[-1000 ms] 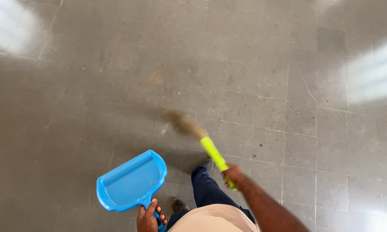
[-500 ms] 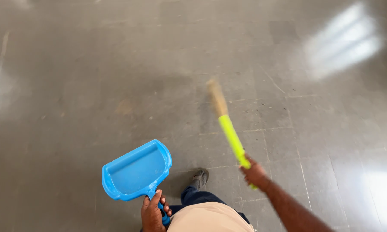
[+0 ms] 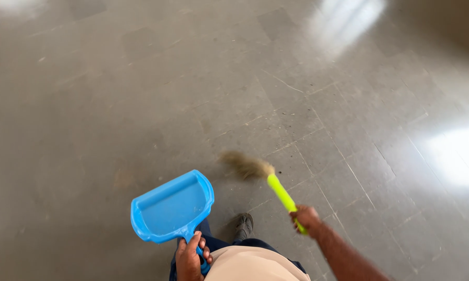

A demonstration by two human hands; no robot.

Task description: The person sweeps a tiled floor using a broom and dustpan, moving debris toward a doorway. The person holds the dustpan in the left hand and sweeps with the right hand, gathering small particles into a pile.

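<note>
The left hand [image 3: 189, 257] is clamped around the short handle of a blue dustpan [image 3: 172, 208], fingers curled over the grip at the bottom edge of the view. The pan stretches away from that hand, its open mouth pointing up and to the left, held above the floor (how high cannot be told). Just right of the dustpan's handle a dark shoe [image 3: 243, 226] stands on the floor, with a dark trouser leg behind it and a beige shirt front below.

Farther right of the dustpan, the right hand [image 3: 306, 218] is closed around the lower end of a yellow-green broom handle [image 3: 281, 193]. The handle slants up and left from that hand toward the dustpan's far corner, ending in a tuft of straw-coloured bristles [image 3: 245, 165], blurred, just beyond the pan's right rim and apart from it.

Beyond the dustpan lies a grey tiled floor [image 3: 156, 93] with thin joint lines, dark specks scattered right of the bristles, and bright patches of reflected light at the far right.
</note>
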